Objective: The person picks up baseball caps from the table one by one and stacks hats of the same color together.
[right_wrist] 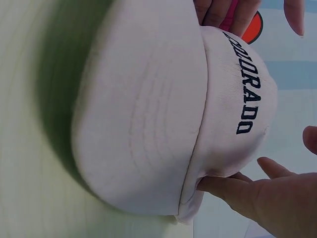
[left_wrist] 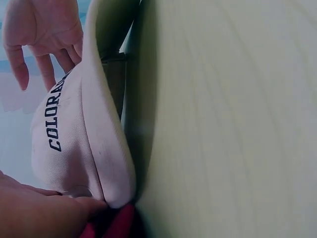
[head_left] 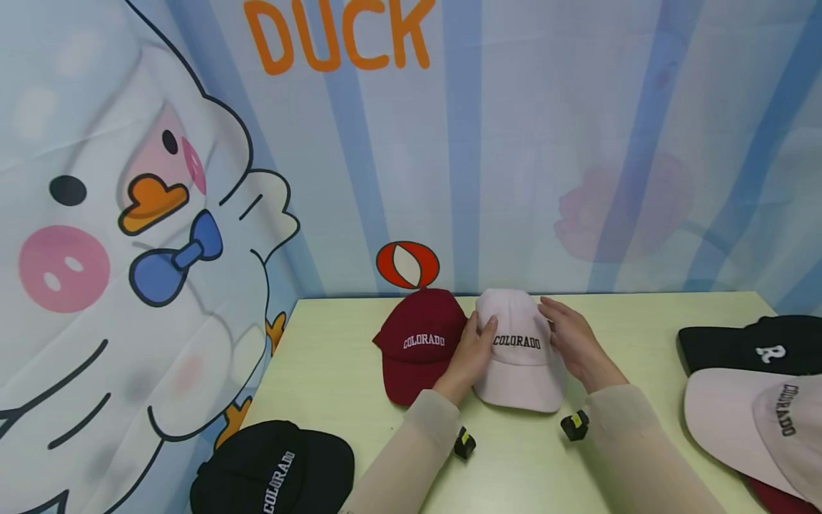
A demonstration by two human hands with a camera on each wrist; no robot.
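Note:
A white cap lettered COLORADO sits in the middle of the table, brim toward me. My left hand is at its left side, between it and a dark red COLORADO cap. Seen from the right wrist, that hand's fingers touch the white cap's side and its thumb stays apart. At the right side is my right hand, with fairly straight fingers. Its fingertips reach in against the lower side of the crown, and its thumb is raised. The far side of the white cap is hidden.
A black COLORADO cap lies at the front left. On the right are a black cap with a white letter and another white cap over a dark red one. A printed cloth backdrop rises behind the table.

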